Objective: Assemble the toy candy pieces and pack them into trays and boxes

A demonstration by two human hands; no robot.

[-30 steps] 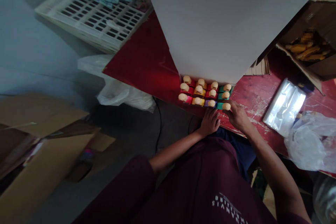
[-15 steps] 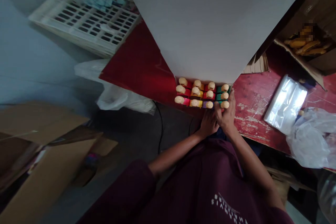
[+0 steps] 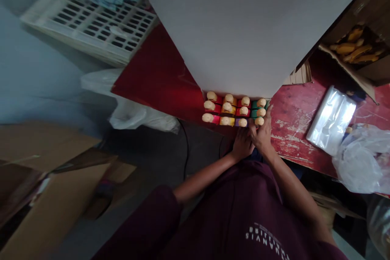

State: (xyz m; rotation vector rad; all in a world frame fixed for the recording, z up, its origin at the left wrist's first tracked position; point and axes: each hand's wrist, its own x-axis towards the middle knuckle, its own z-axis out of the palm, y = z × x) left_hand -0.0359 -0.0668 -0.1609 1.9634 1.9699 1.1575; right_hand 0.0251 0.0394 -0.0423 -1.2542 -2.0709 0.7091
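Several coloured pieces with pale round tops (image 3: pixel 227 107) stand packed in close rows, in red, yellow, purple and green. Their far side meets a large pale grey panel (image 3: pixel 231 36). My right hand (image 3: pixel 262 134) grips the right end of the rows, its thumb at the near side by the purple and green pieces and a finger along the right side. Against the near side, just left of it, is my left hand (image 3: pixel 243 145), touching the right one. The left fingertips are hidden under the pieces, so their grip does not show.
A red table (image 3: pixel 289 130) with worn paint lies around the panel. To the right are a clear plastic packet (image 3: pixel 330 122), a crumpled plastic bag (image 3: pixel 359 162) and a carton (image 3: pixel 374 73) holding yellow pieces. A white crate (image 3: pixel 91 28) sits at left, above open cardboard boxes (image 3: pixel 57 207).
The view has shifted slightly. Both hands keep nearly the same place at the rows, and the pieces stand as before.
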